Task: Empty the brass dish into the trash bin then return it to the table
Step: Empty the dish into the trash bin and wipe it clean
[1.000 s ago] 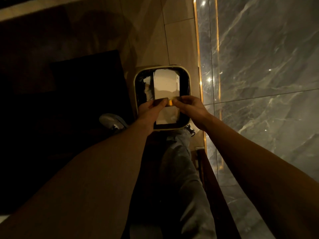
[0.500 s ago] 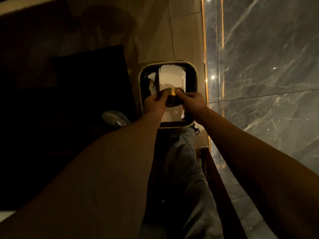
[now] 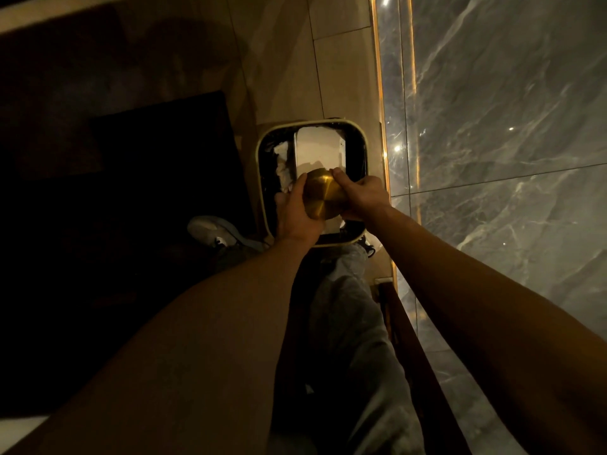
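The round brass dish (image 3: 322,195) is turned upside down, its brushed underside facing me, directly over the open trash bin (image 3: 262,178). My left hand (image 3: 294,213) grips its left edge and my right hand (image 3: 363,197) grips its right edge. The bin is square with a pale rim and a dark liner; white paper or card lies inside it. The dish's inside is hidden from me.
A grey marble wall (image 3: 509,142) with a lit gold strip (image 3: 381,126) runs along the right. A dark rug (image 3: 147,198) lies left of the bin on the tan floor. My grey trouser leg (image 3: 348,310) and a pale shoe (image 3: 213,231) stand near the bin. A wooden edge (image 3: 410,339) sits lower right.
Both hands have tipped the brass dish from edge-on to fully upside down over the bin. The dish now shows its whole round underside.
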Action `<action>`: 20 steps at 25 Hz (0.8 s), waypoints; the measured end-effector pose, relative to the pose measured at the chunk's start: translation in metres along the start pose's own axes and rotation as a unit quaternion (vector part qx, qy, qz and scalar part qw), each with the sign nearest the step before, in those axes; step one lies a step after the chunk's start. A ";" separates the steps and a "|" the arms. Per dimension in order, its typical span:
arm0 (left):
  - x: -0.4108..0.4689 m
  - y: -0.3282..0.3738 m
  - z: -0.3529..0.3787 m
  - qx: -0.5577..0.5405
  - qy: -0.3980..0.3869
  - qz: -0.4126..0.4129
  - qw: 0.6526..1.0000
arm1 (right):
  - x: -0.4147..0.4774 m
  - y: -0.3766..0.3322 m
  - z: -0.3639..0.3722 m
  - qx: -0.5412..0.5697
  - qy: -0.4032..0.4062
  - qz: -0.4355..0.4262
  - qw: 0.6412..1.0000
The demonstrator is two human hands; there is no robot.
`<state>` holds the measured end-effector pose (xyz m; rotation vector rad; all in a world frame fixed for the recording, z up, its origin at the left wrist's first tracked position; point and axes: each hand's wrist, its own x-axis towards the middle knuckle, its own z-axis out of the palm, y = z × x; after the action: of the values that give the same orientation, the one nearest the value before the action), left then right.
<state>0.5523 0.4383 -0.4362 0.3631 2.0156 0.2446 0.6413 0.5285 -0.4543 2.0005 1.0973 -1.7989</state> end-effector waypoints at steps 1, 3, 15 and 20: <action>-0.002 0.000 -0.001 0.017 -0.003 0.020 1.000 | -0.001 -0.001 -0.001 -0.010 0.004 -0.004 1.000; -0.002 -0.001 -0.002 0.066 -0.001 0.060 0.996 | -0.003 -0.003 -0.002 -0.027 0.002 -0.007 1.000; -0.001 0.013 -0.011 0.320 0.047 0.149 0.934 | -0.009 -0.011 -0.022 -0.104 -0.006 -0.063 0.993; 0.005 0.015 -0.015 0.294 0.026 0.185 0.937 | -0.012 0.004 -0.025 -0.173 -0.044 -0.147 0.973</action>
<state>0.5387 0.4537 -0.4292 1.1276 2.0294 -0.1322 0.6638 0.5369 -0.4390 1.6100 1.6191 -1.6600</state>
